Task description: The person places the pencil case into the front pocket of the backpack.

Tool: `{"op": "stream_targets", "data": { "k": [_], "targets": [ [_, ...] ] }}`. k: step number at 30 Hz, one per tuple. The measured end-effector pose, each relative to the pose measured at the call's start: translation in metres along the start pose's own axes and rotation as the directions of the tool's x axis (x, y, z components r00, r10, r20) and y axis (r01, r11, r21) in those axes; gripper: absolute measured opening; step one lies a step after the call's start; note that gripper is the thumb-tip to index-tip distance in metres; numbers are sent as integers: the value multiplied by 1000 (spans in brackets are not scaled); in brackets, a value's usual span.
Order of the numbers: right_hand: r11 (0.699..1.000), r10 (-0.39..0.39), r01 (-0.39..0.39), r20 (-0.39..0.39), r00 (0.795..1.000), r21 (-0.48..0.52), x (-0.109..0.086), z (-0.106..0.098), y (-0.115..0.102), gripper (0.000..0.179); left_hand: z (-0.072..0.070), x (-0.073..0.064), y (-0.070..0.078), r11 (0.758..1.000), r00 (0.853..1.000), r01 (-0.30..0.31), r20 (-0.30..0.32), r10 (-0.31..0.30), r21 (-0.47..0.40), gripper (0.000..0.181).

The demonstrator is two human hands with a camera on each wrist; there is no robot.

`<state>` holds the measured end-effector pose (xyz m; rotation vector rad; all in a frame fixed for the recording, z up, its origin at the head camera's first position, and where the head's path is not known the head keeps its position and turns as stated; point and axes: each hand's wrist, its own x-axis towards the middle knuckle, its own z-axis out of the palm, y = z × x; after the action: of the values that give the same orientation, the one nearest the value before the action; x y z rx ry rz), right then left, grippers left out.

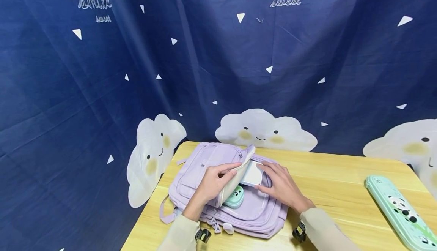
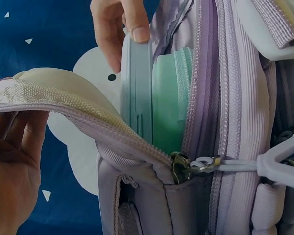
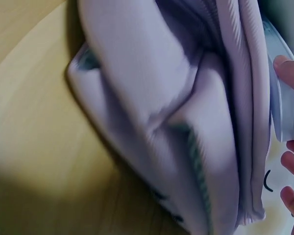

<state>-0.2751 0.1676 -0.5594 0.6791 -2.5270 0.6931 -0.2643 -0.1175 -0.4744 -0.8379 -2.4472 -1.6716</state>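
A lilac backpack (image 1: 218, 154) lies on the table, its front pocket unzipped. My left hand (image 1: 212, 182) pinches the edge of the pocket's flap (image 1: 235, 184) and holds it lifted, pale lining showing. Between thumb and fingers, my right hand (image 1: 281, 182) grips a flat white box with pale blue-grey sides (image 1: 252, 174), partly inside the pocket opening. Below the box, a small mint-green zippered case with a panda (image 1: 235, 198) sits in the pocket. In the left wrist view the box (image 2: 137, 93) stands beside the green case (image 2: 169, 107). The right wrist view catches the box (image 3: 286, 110) at its edge.
A long mint-green panda pencil case (image 1: 399, 209) lies on the wooden table (image 1: 327, 179) at the right. Lilac charms (image 1: 216, 225) hang from the bag's near side. Behind the table hangs a dark blue curtain (image 1: 218, 53) with clouds and triangles.
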Motion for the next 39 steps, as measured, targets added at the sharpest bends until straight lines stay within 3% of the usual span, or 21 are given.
{"op": "stream_targets", "data": {
  "k": [21,39],
  "targets": [
    [999,38,-37,-54,998,26,18,13,-17,79,-2,-1,-3,1000,1000,8,2,-8,-16,32],
    [1000,28,-26,-93,995,17,12,15,-17,72,-4,-1,-4,999,1000,19,-5,-19,-31,31]
  ]
}}
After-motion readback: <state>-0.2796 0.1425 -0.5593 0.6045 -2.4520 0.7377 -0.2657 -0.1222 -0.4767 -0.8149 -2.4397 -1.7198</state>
